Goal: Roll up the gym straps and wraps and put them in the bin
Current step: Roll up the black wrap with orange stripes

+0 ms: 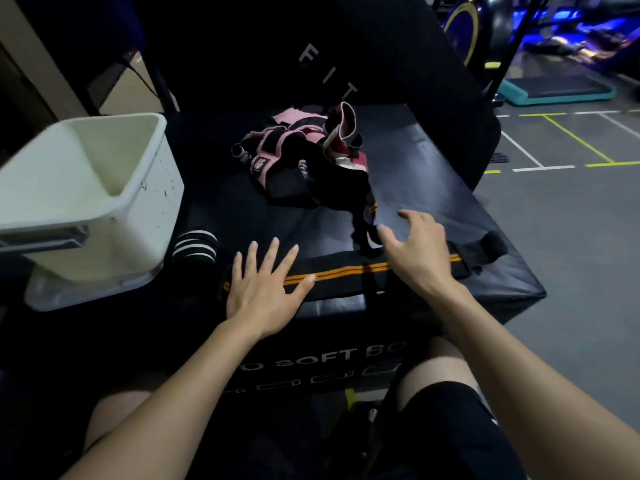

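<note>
A long black wrap with two orange stripes (346, 270) lies stretched flat along the near edge of a black soft box (433, 161). My left hand (265, 289) presses flat on its left end with fingers spread. My right hand (419, 247) hovers over its right part with fingers loosely spread, holding nothing. A rolled black wrap with white stripes (195, 249) stands left of my left hand. A tangled pile of pink and black straps (301, 154) lies at the middle of the box top. The white plastic bin (90, 188) stands at the left and looks hollow inside.
A second orange-striped black strap (367, 216) trails from the pile toward my right hand. A black pad marked FIT (329, 74) leans behind the box. Grey gym floor with painted lines (561, 209) lies to the right. My knees are below the box front.
</note>
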